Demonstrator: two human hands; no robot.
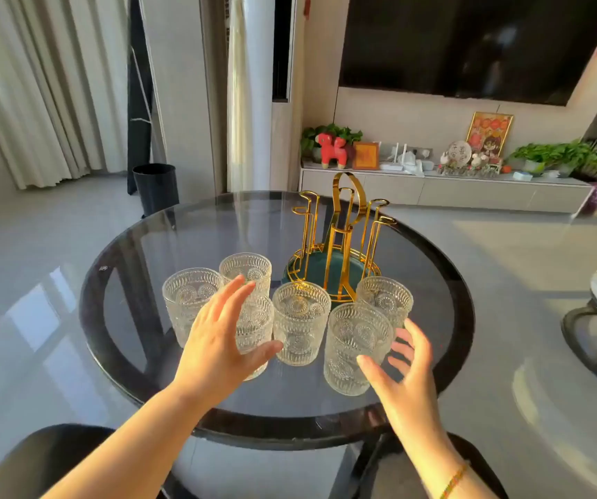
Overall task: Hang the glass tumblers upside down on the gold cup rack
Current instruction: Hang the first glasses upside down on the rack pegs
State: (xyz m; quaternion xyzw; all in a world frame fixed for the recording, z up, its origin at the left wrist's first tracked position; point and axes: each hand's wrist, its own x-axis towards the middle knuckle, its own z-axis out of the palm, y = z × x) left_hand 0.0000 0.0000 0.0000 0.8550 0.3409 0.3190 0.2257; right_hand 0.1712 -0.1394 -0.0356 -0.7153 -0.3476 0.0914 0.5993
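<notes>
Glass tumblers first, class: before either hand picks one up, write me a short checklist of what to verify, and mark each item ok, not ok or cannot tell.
1. Gold cup rack stands upright with every peg free: ok.
2. Six glass tumblers sit upright on the round glass table, none hung yet: ok.
3. Left hand is open and empty, over the tumbler in front of it: ok.
4. Right hand is open beside the nearest tumbler, no grip yet: ok.
5. Tumblers are dry and unchipped: cannot tell.
6. Room between tumblers for fingers: not ok, they stand crowded.
</notes>
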